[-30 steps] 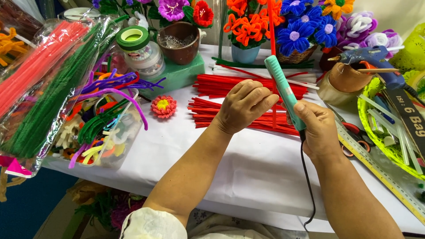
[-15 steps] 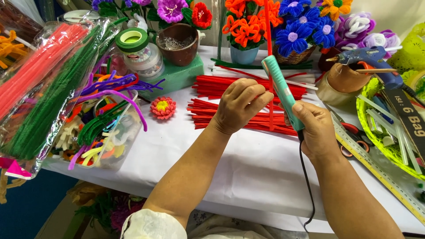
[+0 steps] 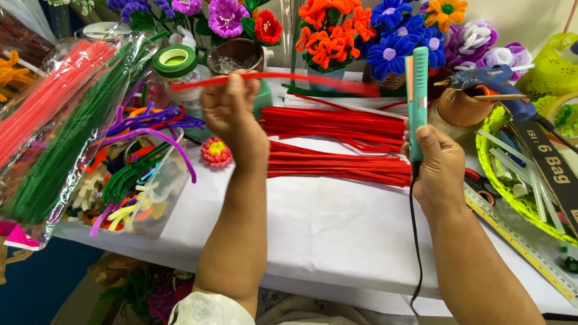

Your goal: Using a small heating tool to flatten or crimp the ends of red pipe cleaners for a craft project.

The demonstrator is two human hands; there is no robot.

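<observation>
Holding a red pipe cleaner [image 3: 277, 80] level above the desk [image 3: 337, 235], our left hand [image 3: 232, 114] is closed around its near end, and the stem looks blurred along its length. Our right hand [image 3: 438, 167] is wrapped tight around a teal flat iron [image 3: 416, 99] standing upright, its black cord [image 3: 415, 241] hanging down past the desk edge. Between our hands we see a pile of red pipe cleaners [image 3: 343, 147] on the white cover, with a small pink flower [image 3: 216, 151] just left of it.
</observation>
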